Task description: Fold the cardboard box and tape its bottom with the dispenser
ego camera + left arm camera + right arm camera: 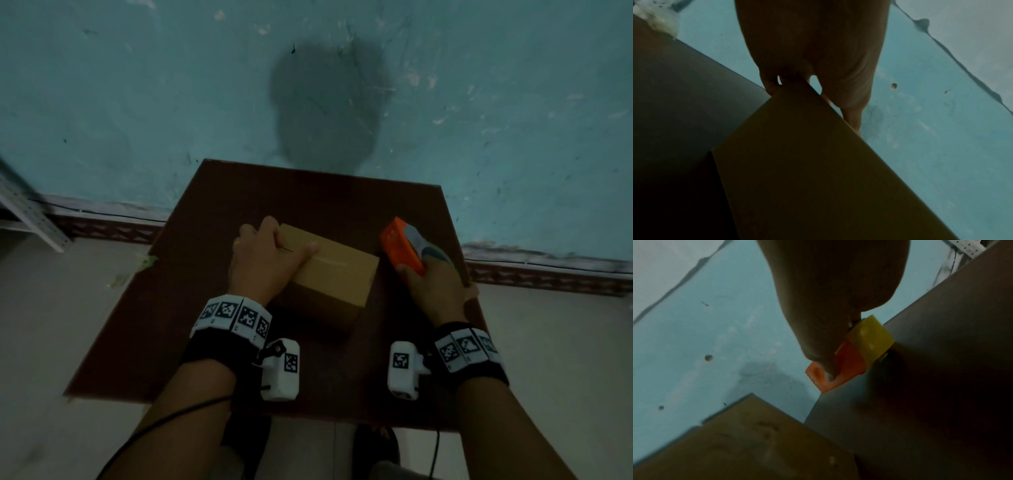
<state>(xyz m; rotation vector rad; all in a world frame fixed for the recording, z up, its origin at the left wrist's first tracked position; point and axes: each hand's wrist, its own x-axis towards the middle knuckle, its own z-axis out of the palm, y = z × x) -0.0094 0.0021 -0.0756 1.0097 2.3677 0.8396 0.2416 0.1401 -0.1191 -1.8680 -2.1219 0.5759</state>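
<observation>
With the cardboard box (329,274) folded shut mid-desk (191,308), the left hand (263,260) pressing its flaps and the right grip (435,291) grasping the orange tape dispenser (404,246) at three o'clock, taping comes next: laying tape along the seam.

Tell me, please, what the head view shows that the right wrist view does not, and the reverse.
Only the head view shows the left hand pressing on the closed top flaps of the cardboard box, with a strip of tape along the seam, and both wrist bands. Only the right wrist view shows the yellowish tape roll on the dispenser and the toothed cutting edge. Both show the right hand gripping the orange dispenser, the box, the brown table and the blue wall.
</observation>
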